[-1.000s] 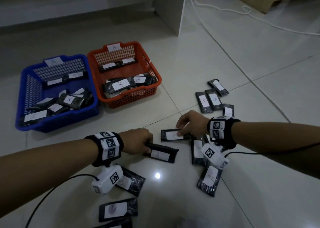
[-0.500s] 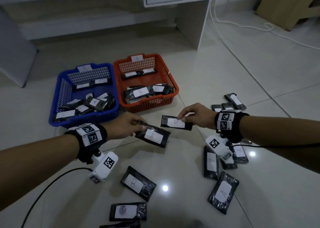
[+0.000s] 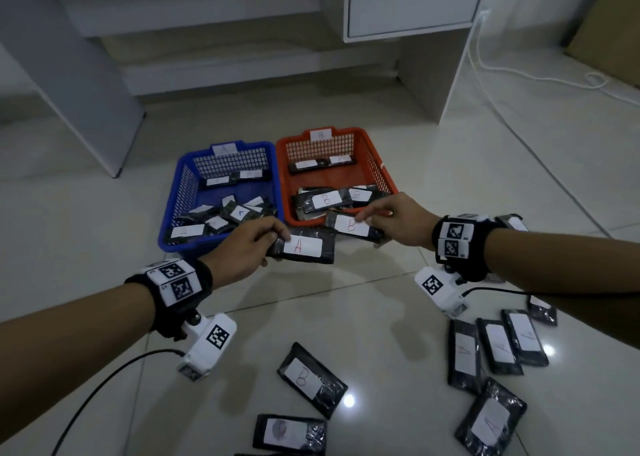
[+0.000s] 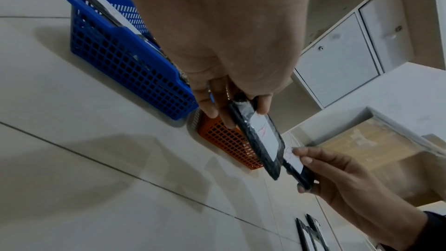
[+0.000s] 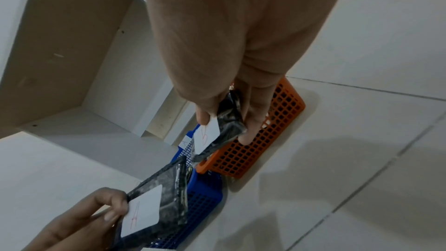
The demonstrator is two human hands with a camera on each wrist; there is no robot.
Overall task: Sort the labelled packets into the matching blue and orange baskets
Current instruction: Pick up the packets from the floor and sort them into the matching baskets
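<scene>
While our left hand [image 3: 244,247] pinches the packet marked A [image 3: 303,247] near the blue basket [image 3: 173,228] tagged A, our right hand [image 3: 398,221] pinches the packet marked B [image 3: 351,227] over the front rim of the orange basket [image 3: 384,175] tagged B. Loose packets [image 3: 495,344] lettered A and B lie on the floor [image 3: 381,310].

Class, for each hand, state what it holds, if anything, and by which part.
The left hand pinches the packet marked A by one short end. The right hand pinches the packet marked B by one short end.
</scene>
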